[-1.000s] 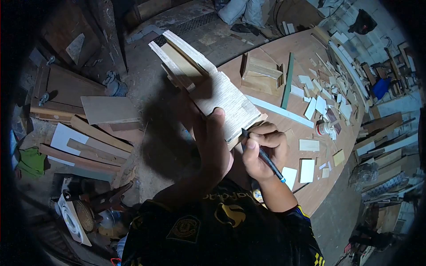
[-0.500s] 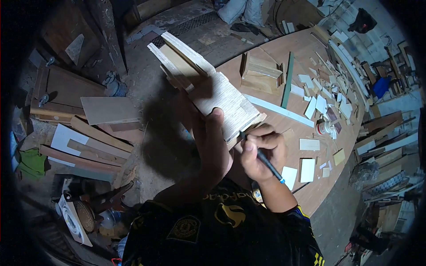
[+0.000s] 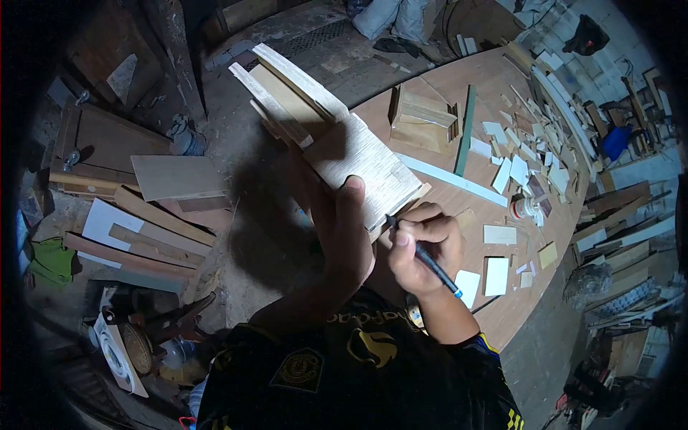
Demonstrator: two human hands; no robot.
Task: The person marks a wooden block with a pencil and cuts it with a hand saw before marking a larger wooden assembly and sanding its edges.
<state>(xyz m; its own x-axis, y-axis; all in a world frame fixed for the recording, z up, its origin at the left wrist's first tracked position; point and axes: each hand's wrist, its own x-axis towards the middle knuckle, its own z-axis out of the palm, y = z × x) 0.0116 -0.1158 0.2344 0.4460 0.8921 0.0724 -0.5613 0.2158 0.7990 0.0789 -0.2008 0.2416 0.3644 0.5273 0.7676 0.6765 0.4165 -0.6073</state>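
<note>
My left hand grips a pale wooden piece from below, its thumb pressed on the flat top face. This piece has a wide panel near me and two parallel rails with a recess between them at the far end; it is held tilted above the floor and the table's edge. A dark pen with a blue end is pinched in my right hand. The pen's tip meets the near edge of the panel. My left fingers under the wood are mostly hidden.
A brown table carries a small wooden assembly, a green strip, a long white strip, a roll of tape and several offcuts. Boards lie at the left, and a fan-like round item stands lower left.
The far end of the wooden piece has shifted slightly up and left. The pen and my right hand have moved very little, still at the panel's edge.
</note>
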